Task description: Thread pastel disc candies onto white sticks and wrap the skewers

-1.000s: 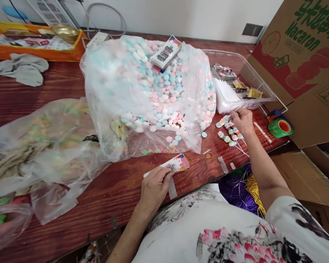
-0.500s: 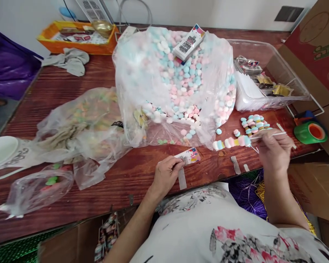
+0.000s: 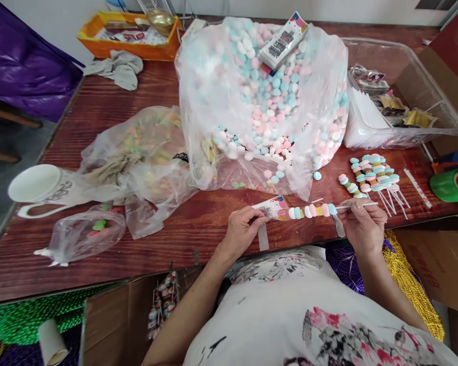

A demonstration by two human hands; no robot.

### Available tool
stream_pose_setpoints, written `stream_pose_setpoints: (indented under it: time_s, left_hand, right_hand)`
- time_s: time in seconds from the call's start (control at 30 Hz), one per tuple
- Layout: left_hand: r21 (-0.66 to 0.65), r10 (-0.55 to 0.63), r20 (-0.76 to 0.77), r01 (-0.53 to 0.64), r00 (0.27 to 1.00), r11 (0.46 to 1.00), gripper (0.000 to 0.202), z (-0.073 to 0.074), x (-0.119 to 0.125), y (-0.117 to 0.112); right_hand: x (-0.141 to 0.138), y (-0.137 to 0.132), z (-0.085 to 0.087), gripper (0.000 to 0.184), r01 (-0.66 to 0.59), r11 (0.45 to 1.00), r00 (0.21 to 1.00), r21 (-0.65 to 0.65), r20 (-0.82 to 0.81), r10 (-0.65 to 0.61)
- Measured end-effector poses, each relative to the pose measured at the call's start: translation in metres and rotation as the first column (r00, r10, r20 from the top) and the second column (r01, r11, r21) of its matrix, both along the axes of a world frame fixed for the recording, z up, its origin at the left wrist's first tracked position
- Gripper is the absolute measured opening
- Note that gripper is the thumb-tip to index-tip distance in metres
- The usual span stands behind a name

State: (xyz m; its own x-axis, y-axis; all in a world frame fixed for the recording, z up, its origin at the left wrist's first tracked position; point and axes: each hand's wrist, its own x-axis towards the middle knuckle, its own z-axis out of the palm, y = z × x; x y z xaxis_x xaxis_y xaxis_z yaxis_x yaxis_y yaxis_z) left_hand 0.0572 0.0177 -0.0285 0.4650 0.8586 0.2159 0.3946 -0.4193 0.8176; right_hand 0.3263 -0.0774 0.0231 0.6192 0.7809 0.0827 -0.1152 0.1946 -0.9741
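Note:
Between the fingers of my right hand [image 3: 364, 226] is the white stick of a candy skewer [image 3: 313, 210], threaded with pink, white, blue and yellow sweets. Its tip points left, at the edge of a small printed packet [image 3: 272, 207] pinched by my left hand [image 3: 245, 229]. Whether the tip is inside the packet I cannot tell. Below the packet a strip of tape [image 3: 263, 238] lies by the table edge. Several finished-looking candy skewers [image 3: 374, 173] lie in a pile beyond my right hand, sticks toward me.
A big clear bag of pastel candies [image 3: 259, 112] stands at centre, a stack of printed packets [image 3: 283, 43] on top. To the right are a clear plastic bin [image 3: 404, 137] and green tape roll [image 3: 448, 185]. A white mug [image 3: 38, 185] lies tipped at left, beside a knotted bag [image 3: 86, 236].
My right hand has brought the candy skewer left and down, so its tip now meets the packet's edge. My left hand still pinches the packet. The view has shifted.

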Motion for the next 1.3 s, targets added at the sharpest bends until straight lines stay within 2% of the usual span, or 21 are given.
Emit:
stream_pose_setpoints:
  time_s: [0.13,0.23,0.33,0.43,0.6,0.73,0.87,0.97,1.1,1.2,1.3]
  left_hand:
    - [0.037,-0.056,0.032,0.055,0.998,0.998,0.015,-0.001,0.001,-0.002]
    - [0.079,-0.119,0.04,0.115,0.992,0.99,0.015,-0.004,0.001,-0.003]
    - [0.099,-0.171,0.035,0.167,0.985,0.981,0.018,-0.005,0.003,-0.005]
    - [0.127,-0.181,0.013,0.178,0.983,0.976,0.017,-0.002,0.004,-0.006]
    - [0.227,-0.165,-0.056,0.173,0.985,0.959,0.012,0.014,0.004,-0.004]
    - [0.242,-0.258,-0.123,0.281,0.958,0.928,0.031,0.022,0.008,0.001]
    - [0.225,-0.249,-0.22,0.297,0.943,0.928,0.021,0.017,0.012,0.003]
    - [0.16,-0.218,-0.195,0.25,0.956,0.955,0.022,0.017,0.014,0.001]
    - [0.047,-0.249,-0.167,0.259,0.954,0.965,0.031,0.027,0.018,-0.005]
    - [0.002,-0.267,-0.182,0.272,0.946,0.962,0.03,0.037,0.023,-0.009]
    - [-0.062,-0.265,-0.181,0.258,0.947,0.964,0.024,0.045,0.029,-0.012]
  right_hand:
    - [-0.003,0.0,-0.003,0.011,-0.059,0.998,0.998,0.002,0.032,0.059]
    - [-0.007,-0.002,-0.003,0.008,-0.091,0.996,0.982,0.024,0.169,0.086]
    - [-0.009,-0.004,-0.001,0.008,-0.213,0.977,0.933,-0.005,0.297,0.205]
    - [-0.008,-0.003,0.0,0.01,-0.315,0.949,0.909,-0.026,0.279,0.31]
    - [-0.008,0.001,0.001,0.01,-0.262,0.965,0.947,0.007,0.192,0.256]
    - [-0.019,0.003,0.0,0.012,-0.344,0.938,0.93,0.037,0.152,0.335]
    - [-0.027,0.003,0.0,0.012,-0.378,0.922,0.913,0.08,0.196,0.357]
    - [-0.031,0.004,0.002,0.016,-0.439,0.897,0.851,0.059,0.349,0.393]
    - [-0.038,0.011,0.006,0.025,-0.538,0.841,0.741,0.06,0.51,0.437]
    - [-0.05,0.021,0.006,0.02,-0.54,0.839,0.718,0.064,0.556,0.419]
    - [-0.067,0.032,0.001,0.015,-0.601,0.798,0.652,0.046,0.606,0.456]
